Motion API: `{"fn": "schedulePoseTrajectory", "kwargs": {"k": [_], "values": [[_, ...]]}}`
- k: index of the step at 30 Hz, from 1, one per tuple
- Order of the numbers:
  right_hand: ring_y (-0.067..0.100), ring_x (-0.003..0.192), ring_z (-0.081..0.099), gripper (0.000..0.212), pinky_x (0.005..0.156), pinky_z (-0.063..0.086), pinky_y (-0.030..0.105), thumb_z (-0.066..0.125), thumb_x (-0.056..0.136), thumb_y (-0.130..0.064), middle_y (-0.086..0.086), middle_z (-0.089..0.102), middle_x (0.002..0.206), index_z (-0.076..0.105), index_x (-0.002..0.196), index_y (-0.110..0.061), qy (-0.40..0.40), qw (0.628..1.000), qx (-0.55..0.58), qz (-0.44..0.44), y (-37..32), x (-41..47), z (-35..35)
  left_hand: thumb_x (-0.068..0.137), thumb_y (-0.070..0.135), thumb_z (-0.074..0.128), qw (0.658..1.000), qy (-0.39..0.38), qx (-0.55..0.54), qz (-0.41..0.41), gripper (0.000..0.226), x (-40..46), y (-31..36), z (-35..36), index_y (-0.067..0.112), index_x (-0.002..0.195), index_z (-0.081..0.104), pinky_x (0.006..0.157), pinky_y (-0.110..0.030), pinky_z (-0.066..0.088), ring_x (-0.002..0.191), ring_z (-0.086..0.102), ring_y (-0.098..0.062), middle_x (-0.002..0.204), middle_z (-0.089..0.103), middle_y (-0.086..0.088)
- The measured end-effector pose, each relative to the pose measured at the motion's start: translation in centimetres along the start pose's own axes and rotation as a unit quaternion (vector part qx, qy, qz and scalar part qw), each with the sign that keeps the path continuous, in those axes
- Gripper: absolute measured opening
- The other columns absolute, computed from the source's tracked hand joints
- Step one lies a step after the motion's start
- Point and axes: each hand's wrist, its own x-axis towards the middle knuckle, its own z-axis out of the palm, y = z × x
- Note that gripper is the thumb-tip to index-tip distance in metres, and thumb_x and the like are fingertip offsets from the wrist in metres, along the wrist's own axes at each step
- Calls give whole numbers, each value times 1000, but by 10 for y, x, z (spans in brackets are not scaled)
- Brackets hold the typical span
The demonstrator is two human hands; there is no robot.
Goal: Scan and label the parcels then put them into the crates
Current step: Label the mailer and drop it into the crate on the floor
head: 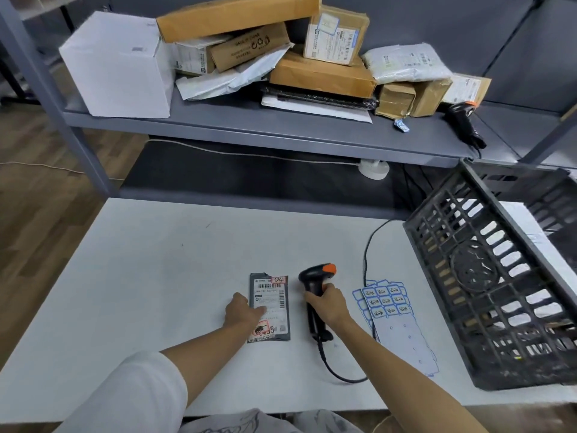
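Note:
A small dark grey parcel (271, 304) with a white barcode label and a red "04" sticker lies flat on the white table (156, 276). My left hand (242, 310) rests on its left edge, fingers lying over the label. Just to its right, my right hand (327, 303) grips the handle of a black barcode scanner (315, 282) with an orange top, its base touching the table. Sheets of blue-edged labels (390, 303) lie right of the scanner. A black slatted crate (487, 276) stands tilted at the table's right end.
A grey shelf (281, 126) behind the table carries a white box (118, 64), several cardboard boxes and mailer bags (312, 67), and a second black scanner (462, 123). The scanner's cable (368, 245) loops across the table.

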Motion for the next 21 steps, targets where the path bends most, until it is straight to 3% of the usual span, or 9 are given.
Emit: {"fn": "schedulePoseTrajectory", "kwargs": {"k": [2,5,9,14,17,19,21], "values": [[20,80,53,41,54,34,22,67,80,-40,14,59,104,53,101,-8,1,999,-54,-5,8,7,4,81,26,73,1000,7,4,-3,40,1,1,2,10,97,40,73,-30,44,95,59,-27,114,60,-13],[20,83,51,46,67,38,25,68,82,-40,14,55,109,53,107,-5,12,995,-97,-13,15,12,9,80,23,74,1000,11,12,0,36,3,2,2,10,100,47,76,-30,45,100,61,-28,114,62,-13],[26,102,50,51,82,40,29,66,84,-42,13,48,115,49,115,-4,28,991,-129,-27,20,17,15,80,20,73,1000,11,23,17,24,6,0,-4,14,92,53,72,-27,46,86,59,-20,108,66,-9],[28,106,48,59,85,38,30,64,84,-50,13,48,112,48,115,-4,38,989,-137,-46,26,21,21,78,16,74,999,32,27,24,22,9,-6,-13,15,86,53,69,-25,43,80,55,-18,105,67,-9],[30,98,52,53,85,39,36,49,89,-58,15,56,100,56,108,-9,78,993,-66,-54,37,27,9,78,15,75,999,30,24,24,24,11,-9,-14,15,82,51,69,-24,42,80,55,-18,104,67,-11],[31,95,56,45,87,42,39,45,94,-47,17,61,99,59,109,-7,143,989,13,-31,52,33,-15,78,14,74,999,25,23,22,23,11,-10,-13,14,85,52,69,-24,42,80,56,-18,104,67,-12],[37,97,56,39,85,43,41,45,94,-29,26,63,103,60,109,4,205,979,2,9,75,40,-46,79,15,74,999,24,24,18,23,11,-11,-13,13,87,52,69,-24,42,81,56,-18,104,67,-11]]}}
